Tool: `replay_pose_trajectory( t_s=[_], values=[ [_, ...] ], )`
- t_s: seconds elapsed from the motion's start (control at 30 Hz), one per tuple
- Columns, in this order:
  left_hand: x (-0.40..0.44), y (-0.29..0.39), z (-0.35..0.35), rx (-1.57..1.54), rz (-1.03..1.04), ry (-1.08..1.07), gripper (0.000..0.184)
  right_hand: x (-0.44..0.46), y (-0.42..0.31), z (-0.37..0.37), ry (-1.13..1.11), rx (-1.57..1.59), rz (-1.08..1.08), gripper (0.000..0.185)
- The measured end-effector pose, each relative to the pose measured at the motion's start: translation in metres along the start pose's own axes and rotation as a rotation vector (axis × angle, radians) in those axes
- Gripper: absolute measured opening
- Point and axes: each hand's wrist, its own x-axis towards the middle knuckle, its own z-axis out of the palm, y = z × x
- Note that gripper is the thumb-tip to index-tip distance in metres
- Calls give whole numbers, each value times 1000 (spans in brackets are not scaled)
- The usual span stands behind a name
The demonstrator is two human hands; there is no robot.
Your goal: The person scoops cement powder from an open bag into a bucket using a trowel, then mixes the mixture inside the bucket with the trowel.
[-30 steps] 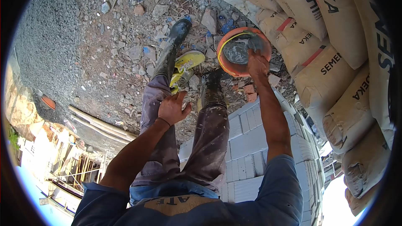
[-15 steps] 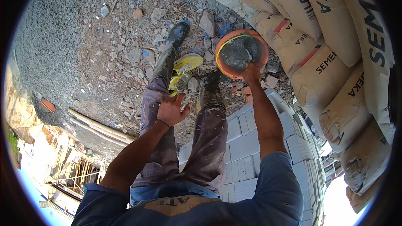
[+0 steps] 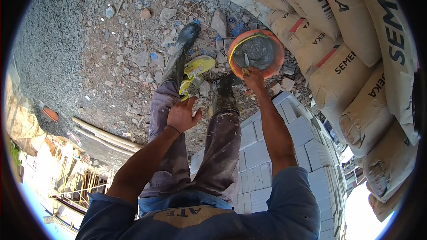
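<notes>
My right hand (image 3: 254, 80) grips the handle of a trowel (image 3: 247, 60) at the near left rim of an orange bucket (image 3: 279, 55). Wet grey mortar (image 3: 263, 50) fills much of the bucket's inside, and a yellow band runs along its left edge. Part of the trowel's blade is hidden, apparently in the mortar. My left hand (image 3: 182, 114) rests on my thigh near the knee, fingers apart and holding nothing. A pair of yellow shoes (image 3: 198, 66) lies between my rubber boots (image 3: 187, 35).
Stacked cement bags (image 3: 331, 62) rise on the right, close to the bucket. Pale blocks (image 3: 258, 151) are piled beneath and beside me. Rubble (image 3: 142, 58) covers the ground, with gravel (image 3: 49, 40) at left and poles (image 3: 106, 138) lying nearby.
My right hand has moved left along the bucket's near rim with the trowel. The mortar surface now looks more swirled. My left hand has stayed on my leg.
</notes>
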Motion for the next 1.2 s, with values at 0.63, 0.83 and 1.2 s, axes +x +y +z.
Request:
replay_pose_trajectory(
  t_s=[0.63, 0.83, 1.2],
  values=[
    [0, 3, 7, 14, -11, -12, 48, -11, -162, -126, 147, -1031, -17, 51],
    [-1, 3, 7, 15, -29, -19, 44, -11, -121, -100, 96, -1051, 9, 40],
    [2, 4, 4, 2, -5, 0, 45, -33, -128, -51, -90, -609, 292, 33]
  ],
)
